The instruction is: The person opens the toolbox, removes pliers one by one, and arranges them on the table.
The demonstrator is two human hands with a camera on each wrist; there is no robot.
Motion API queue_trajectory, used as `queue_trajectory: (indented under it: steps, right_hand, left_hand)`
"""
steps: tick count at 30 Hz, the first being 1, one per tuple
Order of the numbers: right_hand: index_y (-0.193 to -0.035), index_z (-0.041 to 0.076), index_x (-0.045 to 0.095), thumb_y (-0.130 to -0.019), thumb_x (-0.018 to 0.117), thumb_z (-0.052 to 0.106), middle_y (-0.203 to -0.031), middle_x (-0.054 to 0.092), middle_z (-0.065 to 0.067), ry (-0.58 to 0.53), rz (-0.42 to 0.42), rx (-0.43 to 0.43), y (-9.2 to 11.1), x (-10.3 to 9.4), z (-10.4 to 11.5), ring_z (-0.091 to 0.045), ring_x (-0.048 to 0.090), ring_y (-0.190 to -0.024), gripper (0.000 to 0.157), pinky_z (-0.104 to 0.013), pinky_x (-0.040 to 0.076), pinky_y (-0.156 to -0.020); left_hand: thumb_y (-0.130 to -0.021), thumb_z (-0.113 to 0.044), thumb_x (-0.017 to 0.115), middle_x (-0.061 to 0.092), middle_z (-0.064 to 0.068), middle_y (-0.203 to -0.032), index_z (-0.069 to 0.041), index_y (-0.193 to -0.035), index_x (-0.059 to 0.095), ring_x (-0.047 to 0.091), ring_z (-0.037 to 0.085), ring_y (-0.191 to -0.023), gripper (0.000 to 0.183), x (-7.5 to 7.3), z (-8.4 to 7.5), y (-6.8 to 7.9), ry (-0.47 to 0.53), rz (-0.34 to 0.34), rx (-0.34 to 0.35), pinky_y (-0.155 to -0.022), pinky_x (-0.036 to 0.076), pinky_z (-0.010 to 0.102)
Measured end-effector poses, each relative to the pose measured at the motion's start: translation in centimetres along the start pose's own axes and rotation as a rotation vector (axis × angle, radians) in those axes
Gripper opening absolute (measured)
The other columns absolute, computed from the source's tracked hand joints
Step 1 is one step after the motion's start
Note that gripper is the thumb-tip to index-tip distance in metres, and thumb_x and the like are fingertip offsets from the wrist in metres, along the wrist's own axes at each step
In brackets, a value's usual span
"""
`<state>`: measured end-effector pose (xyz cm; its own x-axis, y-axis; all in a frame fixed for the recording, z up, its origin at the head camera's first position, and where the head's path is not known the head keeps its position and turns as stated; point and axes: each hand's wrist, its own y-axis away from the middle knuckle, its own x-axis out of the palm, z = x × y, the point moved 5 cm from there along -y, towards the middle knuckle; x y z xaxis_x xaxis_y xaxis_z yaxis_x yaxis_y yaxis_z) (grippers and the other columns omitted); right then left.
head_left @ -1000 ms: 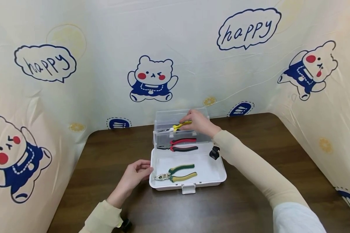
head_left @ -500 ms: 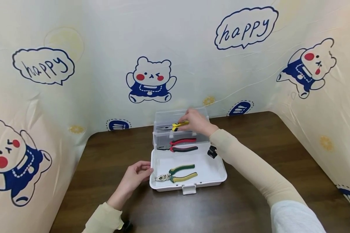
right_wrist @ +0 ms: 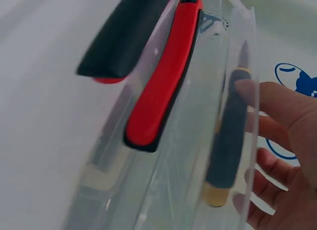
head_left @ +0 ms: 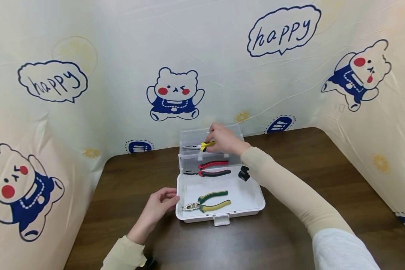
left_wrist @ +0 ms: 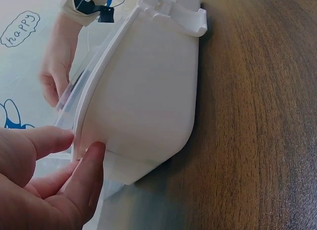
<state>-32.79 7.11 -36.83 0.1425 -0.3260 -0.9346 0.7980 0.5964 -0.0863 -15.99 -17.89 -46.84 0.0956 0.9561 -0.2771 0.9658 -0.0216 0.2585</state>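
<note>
A white toolbox (head_left: 246, 202) with clear tiered trays stands open on the table. My left hand (head_left: 158, 206) pinches the rim at its left side; in the left wrist view the thumb (left_wrist: 57, 141) meets the edge and a finger presses the outer wall. At the rear clear tray (head_left: 189, 137), my right hand (head_left: 226, 139) holds yellow-and-black long-nose pliers (head_left: 208, 145) by the handles, jaws pointing left. In the right wrist view the pliers' dark handle (right_wrist: 230, 136) shows through the tray wall. Red-and-black pliers (head_left: 214, 173) lie in the front tray. Green-and-yellow combination pliers (head_left: 216, 206) lie in the base.
The toolbox latch (head_left: 221, 220) hangs at the front edge. A brown wooden table (head_left: 290, 232) spreads around the box. Behind it hangs a pale curtain (head_left: 222, 56) printed with bears.
My right hand has shifted slightly left with the long-nose pliers, whose jaws now lie level along the rear tray. The left hand stays at the box rim.
</note>
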Motion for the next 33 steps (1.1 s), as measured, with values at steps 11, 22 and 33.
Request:
queue_trajectory:
  steps: [11,22,33]
  right_hand:
    - [-0.127,0.012,0.076,-0.093,0.081,0.027,-0.12,0.063,-0.006,-0.101,-0.06,-0.04,0.7,-0.3,0.2,-0.027,0.06,-0.108,0.037,-0.038,0.052,-0.09]
    - [-0.129,0.008,0.074,-0.095,0.079,0.026,-0.116,0.062,-0.008,-0.137,-0.111,-0.011,2.6,-2.5,-0.5,-0.026,0.058,-0.102,0.039,-0.038,0.051,-0.084]
    - [-0.129,0.004,0.073,-0.093,0.081,0.021,-0.111,0.062,-0.011,-0.157,-0.183,0.02,7.3,-4.3,-3.7,-0.029,0.053,-0.092,0.04,-0.04,0.043,-0.076]
  left_hand:
    - [-0.097,-0.011,0.074,0.07,0.015,-0.109,0.002,-0.127,0.067,0.069,0.025,-0.093,0.033,-0.1,0.0,0.1,-0.017,0.008,-0.005,-0.087,0.063,0.04]
    - [-0.097,-0.01,0.074,0.069,0.015,-0.108,0.003,-0.127,0.066,0.068,0.022,-0.092,0.033,0.2,0.3,-0.2,0.01,0.021,0.003,-0.086,0.063,0.04]
    - [-0.098,-0.011,0.073,0.068,0.014,-0.109,0.003,-0.129,0.066,0.067,0.021,-0.092,0.035,0.0,0.3,-0.2,0.014,0.022,0.008,-0.086,0.063,0.038]
